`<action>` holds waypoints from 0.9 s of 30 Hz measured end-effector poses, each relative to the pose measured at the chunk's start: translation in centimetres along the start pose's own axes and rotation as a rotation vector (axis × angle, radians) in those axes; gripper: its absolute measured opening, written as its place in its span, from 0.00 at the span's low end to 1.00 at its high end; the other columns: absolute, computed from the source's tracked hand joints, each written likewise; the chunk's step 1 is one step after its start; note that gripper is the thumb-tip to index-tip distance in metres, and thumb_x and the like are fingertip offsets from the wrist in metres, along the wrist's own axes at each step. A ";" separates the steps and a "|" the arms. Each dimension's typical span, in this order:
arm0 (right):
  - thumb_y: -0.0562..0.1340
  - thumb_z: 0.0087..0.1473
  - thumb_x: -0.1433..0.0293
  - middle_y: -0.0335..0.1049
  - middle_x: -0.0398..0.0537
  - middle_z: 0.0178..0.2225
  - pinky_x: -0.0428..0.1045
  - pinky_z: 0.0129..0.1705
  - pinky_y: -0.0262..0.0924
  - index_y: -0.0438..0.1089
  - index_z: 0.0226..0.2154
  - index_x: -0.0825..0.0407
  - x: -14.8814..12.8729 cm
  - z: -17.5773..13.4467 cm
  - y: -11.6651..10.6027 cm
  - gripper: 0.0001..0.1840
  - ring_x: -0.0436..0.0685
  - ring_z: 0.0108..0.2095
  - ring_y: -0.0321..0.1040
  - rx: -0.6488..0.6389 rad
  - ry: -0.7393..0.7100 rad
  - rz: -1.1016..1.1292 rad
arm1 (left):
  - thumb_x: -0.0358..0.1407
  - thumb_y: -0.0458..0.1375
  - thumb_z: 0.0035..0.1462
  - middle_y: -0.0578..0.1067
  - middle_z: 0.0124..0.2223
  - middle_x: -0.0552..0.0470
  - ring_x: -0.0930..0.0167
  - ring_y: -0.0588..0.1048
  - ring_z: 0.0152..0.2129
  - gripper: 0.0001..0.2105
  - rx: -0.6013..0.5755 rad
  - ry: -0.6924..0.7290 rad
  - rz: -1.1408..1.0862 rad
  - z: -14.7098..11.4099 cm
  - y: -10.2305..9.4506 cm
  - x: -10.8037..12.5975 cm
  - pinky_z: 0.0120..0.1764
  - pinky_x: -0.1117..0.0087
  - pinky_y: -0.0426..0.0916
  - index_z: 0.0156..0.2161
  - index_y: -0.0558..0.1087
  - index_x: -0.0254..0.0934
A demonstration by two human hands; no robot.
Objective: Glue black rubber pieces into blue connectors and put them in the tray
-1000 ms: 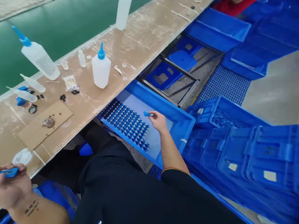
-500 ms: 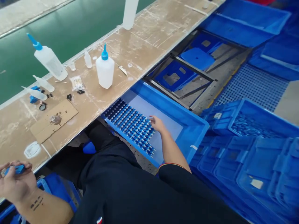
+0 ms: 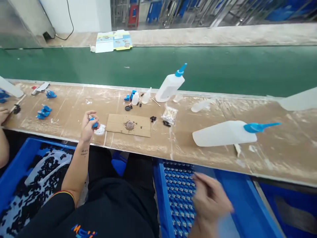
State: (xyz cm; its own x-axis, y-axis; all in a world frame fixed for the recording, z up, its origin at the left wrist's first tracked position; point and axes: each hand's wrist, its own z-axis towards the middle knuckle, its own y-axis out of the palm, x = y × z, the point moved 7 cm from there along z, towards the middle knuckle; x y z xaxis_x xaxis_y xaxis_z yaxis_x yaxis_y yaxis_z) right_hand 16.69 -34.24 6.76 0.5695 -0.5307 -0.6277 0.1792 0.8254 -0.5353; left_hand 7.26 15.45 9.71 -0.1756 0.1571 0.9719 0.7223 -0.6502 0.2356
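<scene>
My left hand (image 3: 89, 127) is closed around a small blue plastic part (image 3: 93, 122), held over the near edge of the bench. My right hand (image 3: 210, 198), smeared by motion, hangs above a blue crate (image 3: 162, 198) in front of the bench. Rows of small blue parts with pale tips (image 3: 179, 195) lie in that crate, partly behind the hand. Whether its curled fingers hold anything is not clear. Between the hands, on the bench, lies a cardboard piece (image 3: 114, 124) bearing a small round dish (image 3: 129, 125) ringed by dark wet spots.
A white bottle with a blue nozzle (image 3: 224, 134) and another such bottle (image 3: 169, 87) stand on the bench, near a bag of cotton swabs (image 3: 169, 115). At left, a crate of black parts (image 3: 49, 175) sits beside a co-worker's arm (image 3: 3, 145). A green belt (image 3: 223, 71) runs behind.
The view has swung left. My right hand has lifted off the rows of blue parts and come towards me. My left hand still holds the blue part.
</scene>
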 end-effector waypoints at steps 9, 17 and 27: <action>0.54 0.63 0.72 0.76 0.56 0.40 0.55 0.46 0.64 0.76 0.42 0.54 -1.5 16.6 22.1 0.15 0.60 0.41 0.70 -0.480 -0.346 -0.059 | 0.32 0.56 0.42 0.60 0.20 0.64 0.79 0.60 0.15 0.17 -0.243 -0.079 0.049 9.3 8.2 -2.3 0.20 0.78 0.50 0.42 0.64 0.38; 0.55 0.56 0.72 0.78 0.52 0.36 0.55 0.38 0.67 0.75 0.40 0.48 -1.6 17.7 24.9 0.14 0.62 0.36 0.73 -0.734 -0.459 -0.124 | 0.33 0.57 0.40 0.61 0.19 0.63 0.80 0.57 0.15 0.11 -0.182 -0.027 0.129 11.3 7.5 -4.9 0.22 0.77 0.51 0.34 0.69 0.34; 0.61 0.57 0.60 0.79 0.51 0.34 0.53 0.34 0.71 0.78 0.37 0.52 -6.4 20.7 22.2 0.15 0.62 0.32 0.78 -0.321 -0.260 0.050 | 0.35 0.63 0.49 0.71 0.27 0.55 0.77 0.66 0.24 0.09 -0.282 0.040 0.185 8.5 7.4 -3.7 0.29 0.75 0.60 0.34 0.76 0.31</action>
State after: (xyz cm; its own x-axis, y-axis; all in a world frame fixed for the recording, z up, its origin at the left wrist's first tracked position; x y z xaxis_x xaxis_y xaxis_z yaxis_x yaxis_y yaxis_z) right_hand 33.65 -8.53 10.57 0.7620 -0.3913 -0.5160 -0.0899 0.7251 -0.6827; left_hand 18.89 16.38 7.88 -0.0893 -0.0081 0.9960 0.5316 -0.8460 0.0407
